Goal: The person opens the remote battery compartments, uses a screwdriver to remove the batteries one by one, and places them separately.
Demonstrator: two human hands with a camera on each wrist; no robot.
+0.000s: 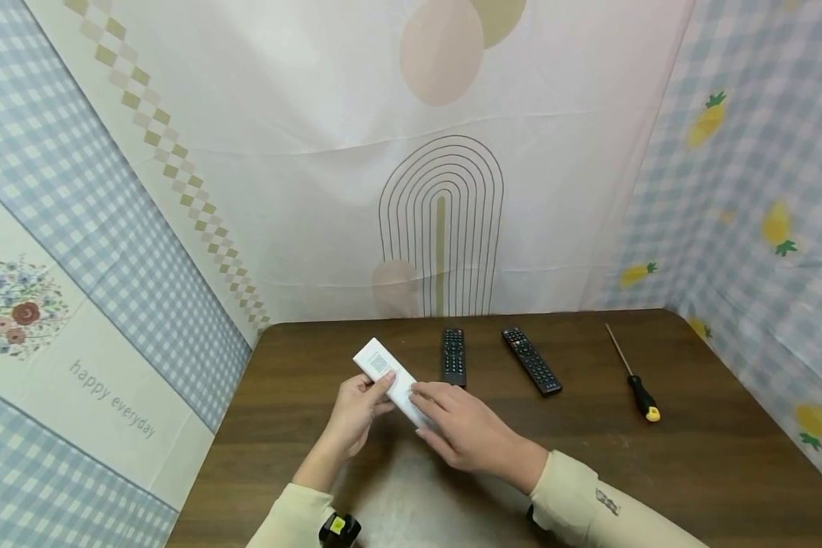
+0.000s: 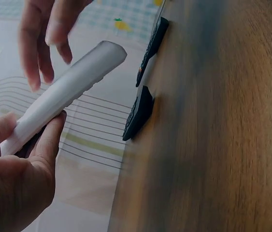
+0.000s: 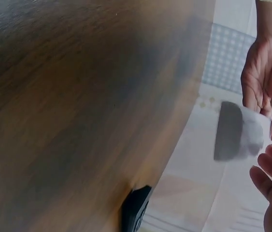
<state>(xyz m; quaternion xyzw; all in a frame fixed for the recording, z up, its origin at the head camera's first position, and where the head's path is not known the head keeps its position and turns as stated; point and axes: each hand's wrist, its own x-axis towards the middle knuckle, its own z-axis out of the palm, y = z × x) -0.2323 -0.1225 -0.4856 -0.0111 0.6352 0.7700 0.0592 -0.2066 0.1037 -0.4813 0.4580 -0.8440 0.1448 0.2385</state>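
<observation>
Furthest left hangs a blue-checked cloth (image 1: 171,304) with a pale band lettered "happy everyday", beside the left end of the brown wood-grain tabletop (image 1: 267,441). Next comes the left hand (image 1: 356,411), gripping a white remote (image 1: 403,396) between thumb and fingers; the remote is raised above the tabletop and tilted, its labelled back facing up and its buttons underneath. To the right, the right hand (image 1: 471,430) is at the remote's nearer end with fingers loosely extended, not wrapped round it; whether they touch it is hard to tell. Beyond that hand a black remote (image 1: 454,354) lies buttons up, then a second black remote (image 1: 530,361), set at a slant. Well apart, furthest right on the tabletop, lies a screwdriver (image 1: 641,394), its black-and-yellow handle towards the person and its shaft pointing away.
</observation>
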